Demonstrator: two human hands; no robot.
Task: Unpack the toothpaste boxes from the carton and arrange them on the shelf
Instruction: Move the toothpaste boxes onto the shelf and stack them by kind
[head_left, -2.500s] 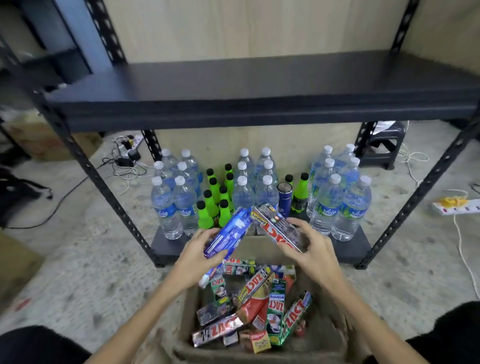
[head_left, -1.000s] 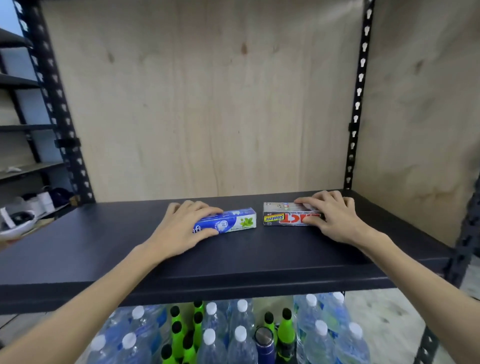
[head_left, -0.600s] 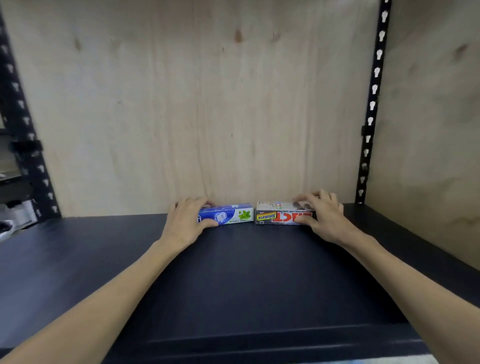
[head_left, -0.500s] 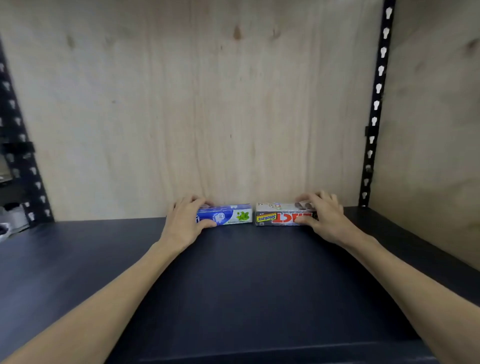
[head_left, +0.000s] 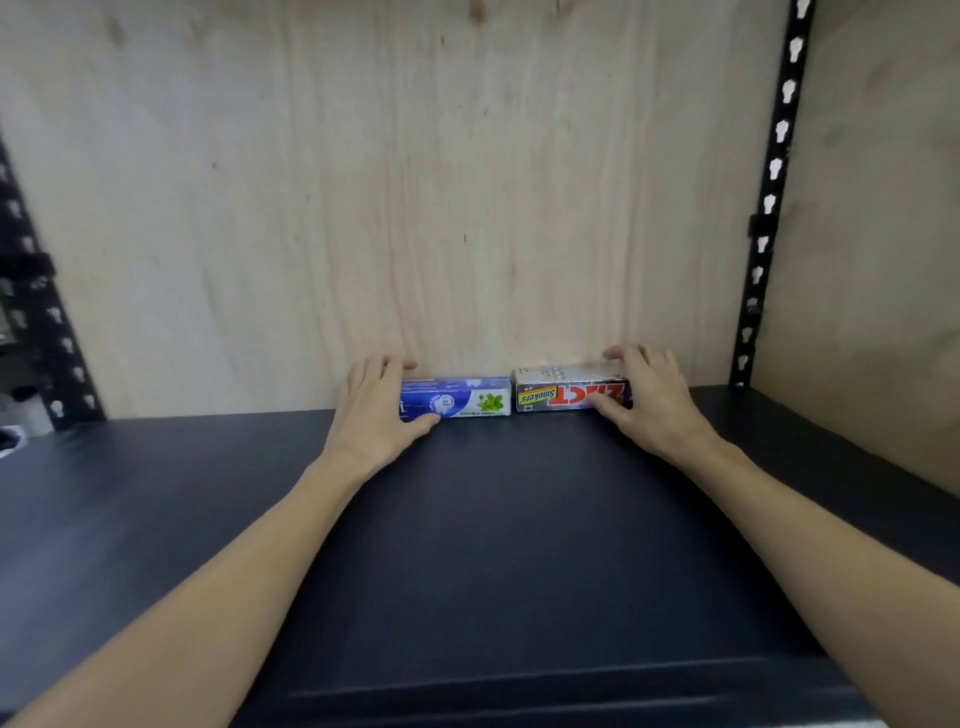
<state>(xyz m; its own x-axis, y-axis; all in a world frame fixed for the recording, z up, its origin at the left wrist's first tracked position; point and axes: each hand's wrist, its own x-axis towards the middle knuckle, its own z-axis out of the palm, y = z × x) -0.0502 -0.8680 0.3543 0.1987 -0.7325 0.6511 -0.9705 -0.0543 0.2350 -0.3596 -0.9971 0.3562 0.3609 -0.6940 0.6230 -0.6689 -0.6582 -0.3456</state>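
At frame centre, blue box (head_left: 457, 397) and red box (head_left: 569, 395) are clamped endwise by left hand (head_left: 376, 410) and right hand (head_left: 649, 397); judged light, stiff, crushable.

A pale plywood panel (head_left: 415, 182) with faint vertical grain and a few small knots fills the far wall. A second plywood panel (head_left: 878, 260) closes the right side. Black metal uprights with keyhole slots stand at the far right corner (head_left: 769, 208) and at the left edge (head_left: 47, 322). Even, soft light falls throughout.
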